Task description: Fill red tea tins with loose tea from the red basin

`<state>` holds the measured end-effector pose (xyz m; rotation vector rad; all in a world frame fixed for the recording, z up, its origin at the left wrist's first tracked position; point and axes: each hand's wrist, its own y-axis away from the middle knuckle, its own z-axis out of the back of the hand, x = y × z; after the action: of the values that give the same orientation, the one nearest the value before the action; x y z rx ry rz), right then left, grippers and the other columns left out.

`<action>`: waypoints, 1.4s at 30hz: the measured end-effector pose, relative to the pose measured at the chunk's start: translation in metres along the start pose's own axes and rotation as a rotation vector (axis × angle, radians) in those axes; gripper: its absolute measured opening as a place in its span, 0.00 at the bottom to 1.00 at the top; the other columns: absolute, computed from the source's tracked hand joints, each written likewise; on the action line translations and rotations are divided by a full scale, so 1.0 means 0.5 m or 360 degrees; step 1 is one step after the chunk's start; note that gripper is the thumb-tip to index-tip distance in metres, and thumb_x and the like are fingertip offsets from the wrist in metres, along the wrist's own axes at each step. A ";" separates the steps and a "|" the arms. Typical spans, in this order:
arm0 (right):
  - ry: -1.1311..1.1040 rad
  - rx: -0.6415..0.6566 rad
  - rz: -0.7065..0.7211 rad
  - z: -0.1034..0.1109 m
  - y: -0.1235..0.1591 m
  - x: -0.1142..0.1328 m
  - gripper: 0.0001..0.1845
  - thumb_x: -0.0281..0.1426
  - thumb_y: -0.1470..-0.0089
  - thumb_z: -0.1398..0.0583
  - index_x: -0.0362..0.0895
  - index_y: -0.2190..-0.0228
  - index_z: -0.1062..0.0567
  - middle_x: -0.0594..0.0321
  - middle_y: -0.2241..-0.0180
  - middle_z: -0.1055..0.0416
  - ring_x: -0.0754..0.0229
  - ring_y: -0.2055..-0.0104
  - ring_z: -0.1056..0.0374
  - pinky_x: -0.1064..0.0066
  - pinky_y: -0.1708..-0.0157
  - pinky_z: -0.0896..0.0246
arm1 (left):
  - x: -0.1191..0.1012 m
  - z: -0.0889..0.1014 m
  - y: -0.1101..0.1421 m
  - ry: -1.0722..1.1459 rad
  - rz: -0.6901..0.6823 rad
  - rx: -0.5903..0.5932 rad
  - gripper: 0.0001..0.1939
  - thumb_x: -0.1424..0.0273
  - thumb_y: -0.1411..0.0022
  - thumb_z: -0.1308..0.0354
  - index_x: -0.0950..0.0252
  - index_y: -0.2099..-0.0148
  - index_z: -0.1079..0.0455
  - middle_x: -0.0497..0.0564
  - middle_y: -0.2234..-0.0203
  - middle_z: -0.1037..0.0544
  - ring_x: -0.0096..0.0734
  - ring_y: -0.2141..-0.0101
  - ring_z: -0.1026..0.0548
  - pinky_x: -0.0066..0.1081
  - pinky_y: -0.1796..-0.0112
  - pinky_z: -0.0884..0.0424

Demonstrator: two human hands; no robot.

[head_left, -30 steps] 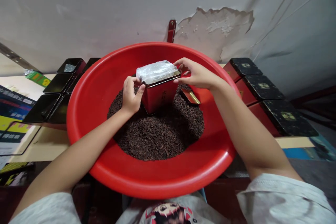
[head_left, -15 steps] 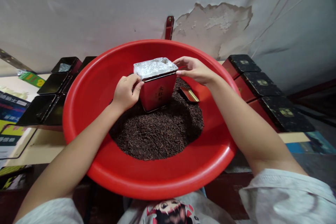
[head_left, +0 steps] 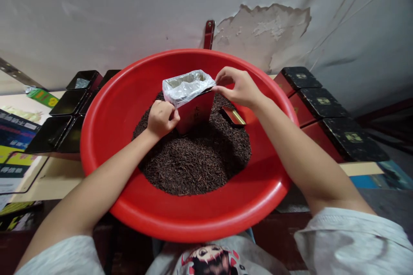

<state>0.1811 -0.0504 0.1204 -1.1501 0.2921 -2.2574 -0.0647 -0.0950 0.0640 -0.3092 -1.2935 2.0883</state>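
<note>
A red tea tin [head_left: 196,114] with dark lettering stands, leaning slightly, in loose dark tea leaves [head_left: 193,167] inside a big red basin [head_left: 193,223]. Its clear plastic bag liner [head_left: 185,94] sticks up from the mouth, spread apart and folded over the front rim. My left hand [head_left: 162,118] is closed at the tin's front left corner, fingers curled on the bag's edge. At the right corner, my right hand [head_left: 238,87] pinches the bag's edge between thumb and fingers. A small tin lid [head_left: 232,117] lies on the leaves to the right.
Open dark tins [head_left: 69,102] stand in rows left of the basin. Several lidded red and black tins [head_left: 322,102] line up on the right. A green box [head_left: 41,96] and printed packaging [head_left: 16,137] lie far left. Behind the basin rises a wall with peeling paint [head_left: 264,30].
The bag's mouth has spread apart and its front edge has come down over the tin's front. The tin leans more towards me. My left hand has shifted slightly lower and right.
</note>
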 end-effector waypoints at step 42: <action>-0.0158 0.0121 -0.0063 0.006 -0.007 0.004 0.14 0.37 0.63 0.34 0.45 0.73 0.30 0.64 0.72 0.33 0.62 0.67 0.35 0.63 0.62 0.35 | -0.008 0.018 -0.016 0.0358 0.0591 0.0137 0.06 0.72 0.43 0.53 0.61 0.72 0.47 0.42 0.82 0.39 0.21 0.82 0.38 0.25 0.78 0.41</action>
<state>0.1812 -0.0486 0.1254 -1.2334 0.1442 -2.2169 -0.0629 -0.1015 0.0749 -0.7722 -1.0701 2.3242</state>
